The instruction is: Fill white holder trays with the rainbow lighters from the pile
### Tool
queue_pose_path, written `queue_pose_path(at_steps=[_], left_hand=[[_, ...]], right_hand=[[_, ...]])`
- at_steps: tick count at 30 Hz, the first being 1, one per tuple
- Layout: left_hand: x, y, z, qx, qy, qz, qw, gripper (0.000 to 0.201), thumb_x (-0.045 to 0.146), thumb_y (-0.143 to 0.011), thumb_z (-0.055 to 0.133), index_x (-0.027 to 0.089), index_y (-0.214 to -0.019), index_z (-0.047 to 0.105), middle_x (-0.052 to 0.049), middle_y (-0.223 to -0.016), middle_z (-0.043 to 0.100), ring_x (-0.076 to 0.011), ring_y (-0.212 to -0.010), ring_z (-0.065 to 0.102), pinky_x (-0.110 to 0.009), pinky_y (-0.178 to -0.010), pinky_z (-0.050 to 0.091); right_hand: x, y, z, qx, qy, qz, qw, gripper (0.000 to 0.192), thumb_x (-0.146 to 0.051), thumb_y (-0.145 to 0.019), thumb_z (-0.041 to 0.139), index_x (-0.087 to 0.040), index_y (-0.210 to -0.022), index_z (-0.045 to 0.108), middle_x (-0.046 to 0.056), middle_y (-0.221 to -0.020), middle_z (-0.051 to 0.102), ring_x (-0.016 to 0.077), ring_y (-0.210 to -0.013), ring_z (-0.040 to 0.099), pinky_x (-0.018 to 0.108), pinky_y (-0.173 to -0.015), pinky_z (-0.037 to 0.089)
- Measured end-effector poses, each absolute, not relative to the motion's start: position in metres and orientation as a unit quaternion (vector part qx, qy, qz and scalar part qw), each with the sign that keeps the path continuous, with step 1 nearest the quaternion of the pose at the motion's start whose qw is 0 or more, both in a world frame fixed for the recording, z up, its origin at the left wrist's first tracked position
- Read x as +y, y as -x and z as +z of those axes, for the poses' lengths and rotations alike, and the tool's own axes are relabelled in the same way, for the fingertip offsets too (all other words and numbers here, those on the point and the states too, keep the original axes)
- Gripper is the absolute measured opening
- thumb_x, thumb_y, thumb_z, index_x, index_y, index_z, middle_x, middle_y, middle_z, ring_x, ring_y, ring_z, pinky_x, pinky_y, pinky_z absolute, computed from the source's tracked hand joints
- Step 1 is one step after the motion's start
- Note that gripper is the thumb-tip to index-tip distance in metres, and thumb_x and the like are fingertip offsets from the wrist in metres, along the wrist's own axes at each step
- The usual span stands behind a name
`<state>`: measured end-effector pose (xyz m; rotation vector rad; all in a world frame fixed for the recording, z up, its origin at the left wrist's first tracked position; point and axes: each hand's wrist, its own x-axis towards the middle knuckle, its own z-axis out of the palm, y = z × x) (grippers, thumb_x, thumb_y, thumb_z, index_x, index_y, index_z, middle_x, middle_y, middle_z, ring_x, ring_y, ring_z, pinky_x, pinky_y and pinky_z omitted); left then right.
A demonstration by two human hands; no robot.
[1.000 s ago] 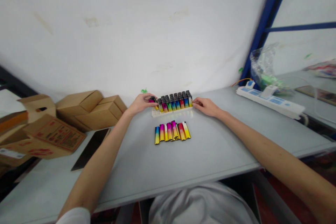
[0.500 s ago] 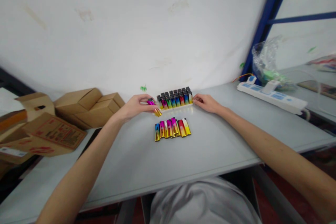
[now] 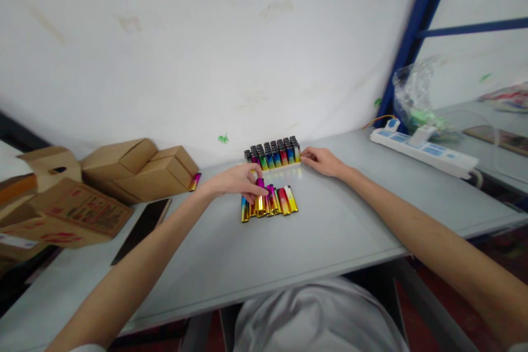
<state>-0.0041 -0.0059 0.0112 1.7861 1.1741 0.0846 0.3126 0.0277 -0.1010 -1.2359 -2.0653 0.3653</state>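
My left hand (image 3: 243, 180) is over the loose row of lighters, its thumb and fingers closed on a shiny purple-and-gold lighter (image 3: 260, 204). Beneath and beside it, several lighters lie side by side on the table, among them a red-and-gold lighter (image 3: 284, 201) and a white-and-yellow lighter (image 3: 291, 199). Behind them, several rows of upright lighters (image 3: 276, 155) with black tops stand in a low white tray (image 3: 282, 168). My right hand (image 3: 320, 161) rests on the table, curled fingers against the tray's right end; its fingertips are partly hidden.
Cardboard boxes (image 3: 136, 170) stand at the left, with a single lighter (image 3: 195, 181) beside them. A dark flat object (image 3: 142, 230) lies nearer. On the right are a white power strip (image 3: 424, 151) and a clear plastic bag (image 3: 416, 91). A white wall (image 3: 247, 38) rises behind.
My left hand has moved from the tray's left end down and right to the loose lighters, carrying a lighter. My right hand has stayed at the tray's right end.
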Motion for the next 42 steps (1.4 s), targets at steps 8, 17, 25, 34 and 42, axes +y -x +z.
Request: queue_pose_path(at_steps=[8,17,25,34,42], left_hand=[[-0.011,0.004,0.007,0.496,-0.745,0.016,0.445,0.057,0.049,-0.061,0.090,0.022,-0.094,0.052,-0.002,-0.067,0.072,-0.0240,-0.058,0.073,-0.029,-0.052,0.055],[-0.003,0.020,0.017,0.483,-0.763,0.066,0.424,0.048,0.060,-0.072,0.078,0.022,-0.092,0.058,-0.002,-0.063,0.071,-0.0225,-0.058,0.071,-0.030,-0.053,0.054],[0.046,0.044,0.012,0.565,-0.790,0.203,0.125,0.060,0.062,-0.068,0.078,0.017,-0.105,0.066,-0.011,-0.091,0.075,-0.0265,-0.083,0.071,-0.036,-0.072,0.054],[0.087,0.039,-0.022,0.406,-0.800,0.210,0.390,0.075,0.046,-0.062,0.088,0.013,-0.124,0.062,-0.016,-0.125,0.072,-0.0303,-0.117,0.068,-0.045,-0.104,0.052],[0.086,0.045,-0.011,0.463,-0.777,0.258,0.340,0.065,0.049,-0.058,0.091,0.013,-0.107,0.072,-0.012,-0.107,0.077,-0.0273,-0.099,0.074,-0.040,-0.093,0.059]], right_hand=[[0.028,-0.313,-0.101,-0.794,0.479,0.143,0.345,0.020,-0.032,-0.098,0.056,-0.017,-0.104,0.068,0.007,-0.088,0.076,0.0209,-0.078,0.069,0.029,-0.071,0.049],[0.026,-0.311,-0.099,-0.793,0.478,0.147,0.347,0.021,-0.033,-0.097,0.055,-0.017,-0.102,0.068,0.007,-0.087,0.075,0.0204,-0.077,0.068,0.029,-0.072,0.049],[0.027,-0.310,-0.101,-0.793,0.478,0.146,0.347,0.025,-0.036,-0.097,0.053,-0.017,-0.103,0.068,0.008,-0.087,0.075,0.0215,-0.075,0.068,0.031,-0.071,0.049],[0.027,-0.312,-0.100,-0.793,0.478,0.151,0.346,0.022,-0.034,-0.097,0.055,-0.018,-0.104,0.068,0.007,-0.087,0.076,0.0204,-0.077,0.068,0.029,-0.070,0.049],[0.027,-0.311,-0.099,-0.794,0.477,0.146,0.347,0.021,-0.034,-0.097,0.055,-0.018,-0.102,0.068,0.006,-0.087,0.076,0.0200,-0.076,0.068,0.029,-0.071,0.050]])
